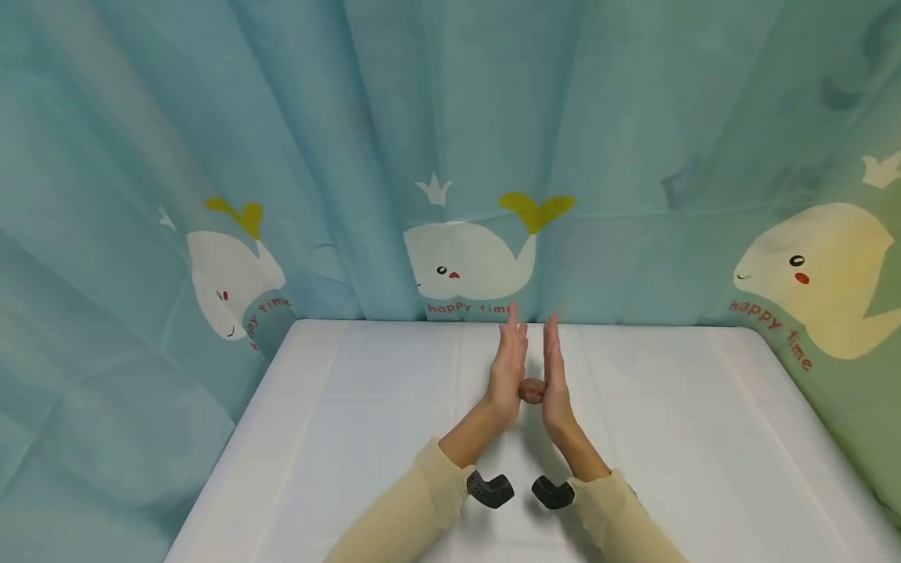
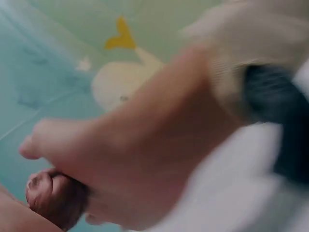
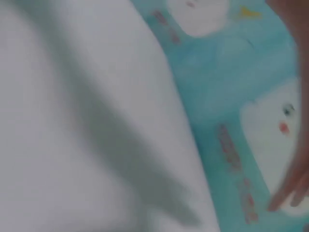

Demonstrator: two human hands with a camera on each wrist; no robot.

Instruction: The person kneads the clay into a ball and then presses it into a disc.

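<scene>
I have my left hand [image 1: 507, 377] and right hand [image 1: 555, 379] raised over the white counter [image 1: 676, 438], palms turned toward each other with a small brown ball [image 1: 531, 391] between them. My fingers [image 1: 553, 344] are straight and point forward, toward the blue curtain [image 1: 317, 156]; none curl around the ball, so it is my palms that keep it up, touching it from both sides near their lower halves. As for how far along I am, the ball is already roughly round and sits where both palms can press on it, which I take as a good part of the work done. What looks unfinished is its surface: from my left wrist I see a crease and a slightly lumpy side. I'd judge the pressing to be underway rather than complete, since the ball is between my palms and not lying on the counter. My right wrist's view is blurred and doesn't show the ball, so I can't fairly say how even its other side is.
</scene>
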